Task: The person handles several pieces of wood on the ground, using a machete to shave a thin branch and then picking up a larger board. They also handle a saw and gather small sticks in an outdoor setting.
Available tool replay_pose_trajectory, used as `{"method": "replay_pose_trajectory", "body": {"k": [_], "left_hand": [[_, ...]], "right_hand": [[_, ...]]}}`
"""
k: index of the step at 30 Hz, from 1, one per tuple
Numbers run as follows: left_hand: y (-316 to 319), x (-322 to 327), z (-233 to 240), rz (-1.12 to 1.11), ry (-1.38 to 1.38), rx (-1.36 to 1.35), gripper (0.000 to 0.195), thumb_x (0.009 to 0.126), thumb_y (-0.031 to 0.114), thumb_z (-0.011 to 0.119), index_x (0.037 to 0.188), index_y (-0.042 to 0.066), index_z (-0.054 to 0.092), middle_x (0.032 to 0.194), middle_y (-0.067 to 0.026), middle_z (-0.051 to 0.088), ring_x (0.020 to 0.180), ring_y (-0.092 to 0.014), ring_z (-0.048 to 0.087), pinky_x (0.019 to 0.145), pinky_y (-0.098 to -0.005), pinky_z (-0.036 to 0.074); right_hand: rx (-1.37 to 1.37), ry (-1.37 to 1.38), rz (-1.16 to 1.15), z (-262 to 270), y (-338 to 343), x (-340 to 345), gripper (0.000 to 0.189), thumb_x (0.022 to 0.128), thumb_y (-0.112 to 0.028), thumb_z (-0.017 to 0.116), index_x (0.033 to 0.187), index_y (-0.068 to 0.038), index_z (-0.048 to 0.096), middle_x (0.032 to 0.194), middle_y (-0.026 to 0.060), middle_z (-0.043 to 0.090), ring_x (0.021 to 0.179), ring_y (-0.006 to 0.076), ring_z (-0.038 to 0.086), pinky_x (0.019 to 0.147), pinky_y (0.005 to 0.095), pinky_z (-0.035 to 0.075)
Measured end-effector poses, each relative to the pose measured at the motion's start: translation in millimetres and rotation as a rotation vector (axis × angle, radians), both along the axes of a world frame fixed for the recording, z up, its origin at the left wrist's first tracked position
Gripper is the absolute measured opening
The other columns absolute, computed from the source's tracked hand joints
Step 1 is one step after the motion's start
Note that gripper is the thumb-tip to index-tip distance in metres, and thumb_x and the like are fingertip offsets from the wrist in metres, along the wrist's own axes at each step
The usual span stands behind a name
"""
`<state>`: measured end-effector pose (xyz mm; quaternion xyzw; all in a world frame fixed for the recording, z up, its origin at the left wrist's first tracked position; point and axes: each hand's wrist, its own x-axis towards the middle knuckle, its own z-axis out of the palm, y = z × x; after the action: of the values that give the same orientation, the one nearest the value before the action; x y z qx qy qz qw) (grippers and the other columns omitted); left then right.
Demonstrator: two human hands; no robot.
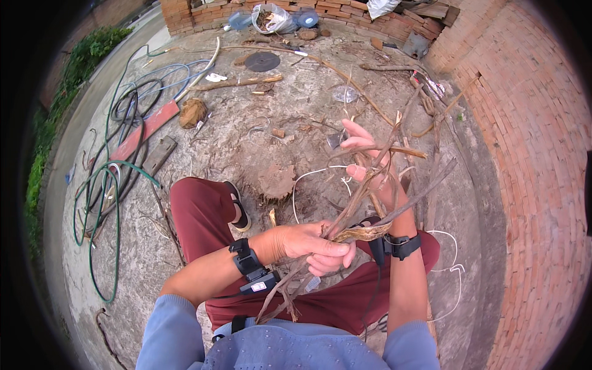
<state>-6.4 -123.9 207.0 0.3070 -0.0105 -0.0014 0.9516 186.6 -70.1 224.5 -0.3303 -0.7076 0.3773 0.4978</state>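
My left hand (296, 241) is closed around a bundle of dry, forked branches (346, 216) above my lap. The lower ends of the bundle reach back toward my waist, and the upper ends fan out forward and to the right. One long grey branch (423, 188) crosses over my right forearm. Behind the upper twigs is my right hand (380, 181), its fingers spread and partly covered by them. A short stick (407, 151) lies across in front of its fingers; no firm grip on it shows. A curled strip of bark (365, 232) sticks out beside my left thumb.
A wood stump (276, 179) stands before my knees, near a white cord (300, 182). Coiled hoses (115, 185) and a red plank (145, 130) lie at left. Long sticks (434, 143) lie along the brick wall (518, 115) at right. A plastic bag (274, 19) sits far ahead.
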Motion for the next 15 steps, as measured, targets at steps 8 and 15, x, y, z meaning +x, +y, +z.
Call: {"method": "replay_pose_trajectory", "body": {"k": [8,15], "left_hand": [[36.7,-18.5,-4.9,0.786,0.343,0.362,0.025,0.089,0.026,0.049,0.088,0.001,0.051,0.064,-0.0013,0.045,0.052,-0.009,0.044,0.045,-0.0242,0.039],[35.5,-15.7,-32.9,0.958,0.427,0.507,0.054,0.085,0.038,0.053,0.122,0.002,0.038,0.099,-0.0048,0.051,0.087,-0.01,0.048,0.069,-0.0243,0.044]], "right_hand": [[-0.504,0.19,-0.116,-19.7,-23.7,-11.4,0.021,0.088,-0.019,0.049,0.093,0.001,0.052,0.075,0.0032,0.055,0.06,0.0087,0.05,0.051,0.0222,0.04],[0.016,-0.243,-0.23,-48.5,-43.1,-81.9,0.037,0.081,-0.004,0.043,0.118,-0.001,0.041,0.102,0.0166,0.051,0.091,0.028,0.052,0.078,0.0359,0.042]]}}
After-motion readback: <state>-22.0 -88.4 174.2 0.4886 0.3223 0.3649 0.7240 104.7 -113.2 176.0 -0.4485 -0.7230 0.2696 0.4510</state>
